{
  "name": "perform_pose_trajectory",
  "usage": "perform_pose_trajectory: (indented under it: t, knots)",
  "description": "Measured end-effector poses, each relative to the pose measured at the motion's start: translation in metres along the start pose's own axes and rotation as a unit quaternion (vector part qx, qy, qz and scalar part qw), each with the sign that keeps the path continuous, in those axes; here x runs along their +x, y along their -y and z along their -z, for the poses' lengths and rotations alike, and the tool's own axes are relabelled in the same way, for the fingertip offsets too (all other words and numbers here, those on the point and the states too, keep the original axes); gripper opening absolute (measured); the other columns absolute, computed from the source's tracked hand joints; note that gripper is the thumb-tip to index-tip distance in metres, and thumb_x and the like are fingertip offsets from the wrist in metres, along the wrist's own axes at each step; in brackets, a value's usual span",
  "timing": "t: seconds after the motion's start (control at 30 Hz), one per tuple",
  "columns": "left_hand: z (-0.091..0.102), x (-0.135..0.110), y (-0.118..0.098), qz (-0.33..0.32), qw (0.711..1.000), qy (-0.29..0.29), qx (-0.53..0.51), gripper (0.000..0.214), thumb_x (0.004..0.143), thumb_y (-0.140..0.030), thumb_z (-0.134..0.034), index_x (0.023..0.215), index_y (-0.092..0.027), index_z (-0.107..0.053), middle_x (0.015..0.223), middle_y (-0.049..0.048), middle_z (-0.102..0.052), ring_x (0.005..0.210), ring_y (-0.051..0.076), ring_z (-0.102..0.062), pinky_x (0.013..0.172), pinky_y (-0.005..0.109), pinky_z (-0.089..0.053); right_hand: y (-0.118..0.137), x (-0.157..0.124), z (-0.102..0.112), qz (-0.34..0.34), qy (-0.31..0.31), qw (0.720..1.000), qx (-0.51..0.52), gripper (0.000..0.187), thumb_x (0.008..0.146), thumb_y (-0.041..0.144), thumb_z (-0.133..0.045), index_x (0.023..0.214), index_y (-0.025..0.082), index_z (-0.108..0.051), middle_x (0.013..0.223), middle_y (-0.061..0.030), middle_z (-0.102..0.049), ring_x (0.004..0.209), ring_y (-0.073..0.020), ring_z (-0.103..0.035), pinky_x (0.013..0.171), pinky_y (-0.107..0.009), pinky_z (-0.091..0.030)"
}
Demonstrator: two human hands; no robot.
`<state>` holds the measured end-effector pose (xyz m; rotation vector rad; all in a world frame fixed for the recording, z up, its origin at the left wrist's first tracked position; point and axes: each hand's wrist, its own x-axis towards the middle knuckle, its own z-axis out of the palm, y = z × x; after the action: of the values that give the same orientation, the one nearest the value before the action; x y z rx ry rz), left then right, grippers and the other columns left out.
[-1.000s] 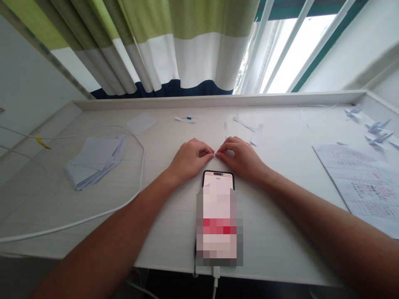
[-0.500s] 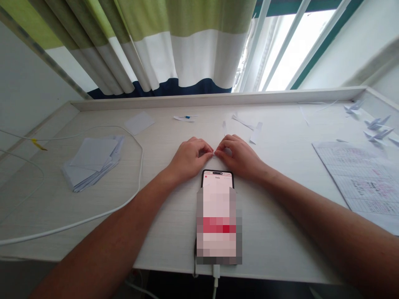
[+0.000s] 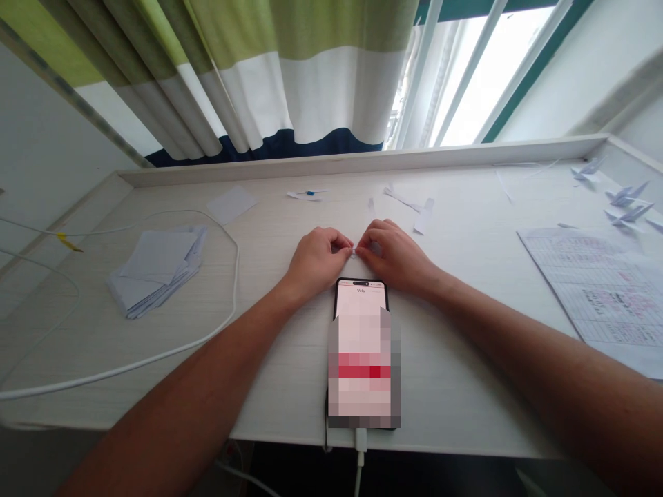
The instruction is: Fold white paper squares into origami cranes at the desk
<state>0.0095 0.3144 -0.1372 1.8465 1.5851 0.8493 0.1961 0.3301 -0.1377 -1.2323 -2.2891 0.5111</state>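
Note:
My left hand and my right hand rest on the white desk, fingertips meeting just beyond a phone. Both are curled in a pinch on a tiny white piece of paper, which is mostly hidden by the fingers. The phone lies flat near the front edge with its screen lit and a white charging cable plugged in at its near end.
A stack of white paper squares lies at the left, ringed by a white cable. Paper scraps lie behind my hands. A printed sheet and several small folded paper shapes are at the right. Curtain and window stand behind.
Both hands stay pinched together on the small paper; only the view has shifted slightly.

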Motion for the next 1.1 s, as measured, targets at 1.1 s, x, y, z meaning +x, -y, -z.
perform_pose_trajectory:
  t: [1.1]
  knots:
    - [0.0028,0.0021,0.0073,-0.042,0.997,-0.015,-0.068,0.010,0.089,-0.014,-0.061,0.090,-0.020,-0.069,0.094,0.0034,-0.077,0.088,0.018,-0.070,0.086,0.034,-0.056,0.0034,-0.0026,0.0036,-0.053,-0.019,0.996,0.073,0.020,0.093,0.011,-0.066,0.098,0.019,-0.084,0.104,-0.0095,-0.075,0.096,-0.0250,-0.070,0.091,-0.038,-0.053]
